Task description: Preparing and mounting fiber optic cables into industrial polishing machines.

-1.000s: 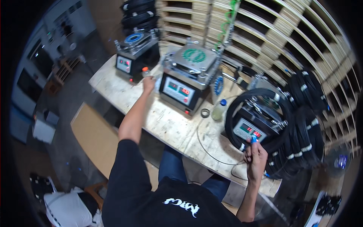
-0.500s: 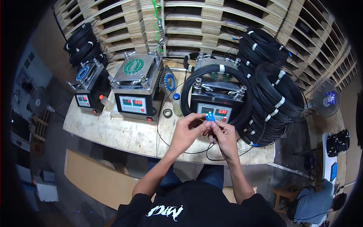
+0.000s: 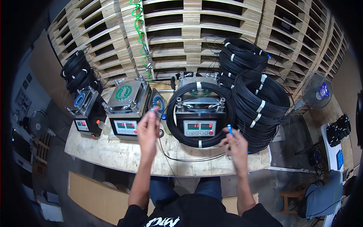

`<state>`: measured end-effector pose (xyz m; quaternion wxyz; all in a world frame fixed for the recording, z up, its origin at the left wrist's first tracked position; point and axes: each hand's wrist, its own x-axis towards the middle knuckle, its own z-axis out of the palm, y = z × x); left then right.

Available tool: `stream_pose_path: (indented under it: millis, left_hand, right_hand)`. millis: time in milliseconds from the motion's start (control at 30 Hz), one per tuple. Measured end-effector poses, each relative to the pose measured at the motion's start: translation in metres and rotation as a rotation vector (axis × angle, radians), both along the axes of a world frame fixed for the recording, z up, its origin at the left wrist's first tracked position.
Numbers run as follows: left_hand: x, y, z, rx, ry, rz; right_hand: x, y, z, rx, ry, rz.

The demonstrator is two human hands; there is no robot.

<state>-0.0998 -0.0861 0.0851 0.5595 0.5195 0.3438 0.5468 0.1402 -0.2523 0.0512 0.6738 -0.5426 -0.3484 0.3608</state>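
Observation:
My left hand (image 3: 148, 130) is raised at the left of the black cable coil (image 3: 173, 130), its fingers pinched on a small blue-tipped piece (image 3: 152, 111), too small and blurred to name. To the right of the coil, my right hand (image 3: 235, 146) grips a blue cable connector (image 3: 230, 129) that points upward. A thin black cable (image 3: 189, 160) sags between the two hands above the table. The coil, tied with white bands, leans upright around the front of a polishing machine (image 3: 199, 128) with a lit display panel.
Two more machines (image 3: 126, 100) (image 3: 87, 113) stand to the left, topped with green or blue rings. Stacked black cable coils (image 3: 261, 102) crowd the wooden table (image 3: 113, 157) at right. A blue-ringed disc (image 3: 158, 103) and an orange-capped bottle (image 3: 104, 128) stand between machines. Pallets (image 3: 200, 30) rise behind.
My hands, together at the blue connector before, have moved apart, left hand leftward and right hand slightly right. The digits on the machine displays have changed. The whole view has shifted a little.

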Motion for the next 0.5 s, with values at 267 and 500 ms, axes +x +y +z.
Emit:
stream_pose_path:
  millis: [267,500]
  left_hand:
    - [0.000,0.144,0.048,0.580,0.397,0.200]
    - [0.097,0.219,0.085,0.708,0.743,-0.213]
  right_hand:
    - [0.086,0.072,0.078,0.127,-0.685,-0.208]
    - [0.120,0.168,0.127,-0.115,-1.128,-0.082]
